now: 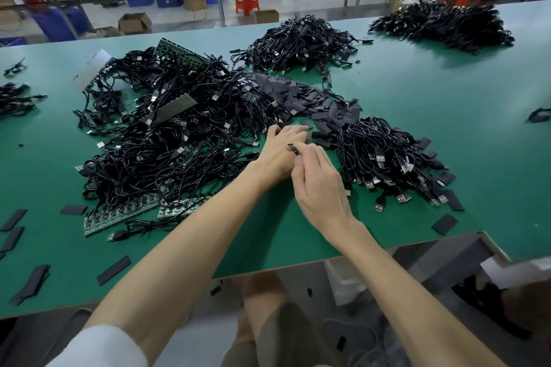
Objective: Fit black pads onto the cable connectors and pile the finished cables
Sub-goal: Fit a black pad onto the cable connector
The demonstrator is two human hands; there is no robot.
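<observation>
My two hands meet over the green table, between two heaps of black cables. My right hand pinches a small connector between thumb and fingers. My left hand lies just beyond it, its fingertips at the edge of the big tangled cable heap and touching a cable end there; its palm side is hidden. A strip of loose black pads runs behind the hands. To the right lies a tidier pile of cables with USB plugs showing.
Green circuit-board strips stick out from under the left heap. Loose black pads lie along the near edge and one at right. More cable piles sit farther back. The table's near edge has a notch at right.
</observation>
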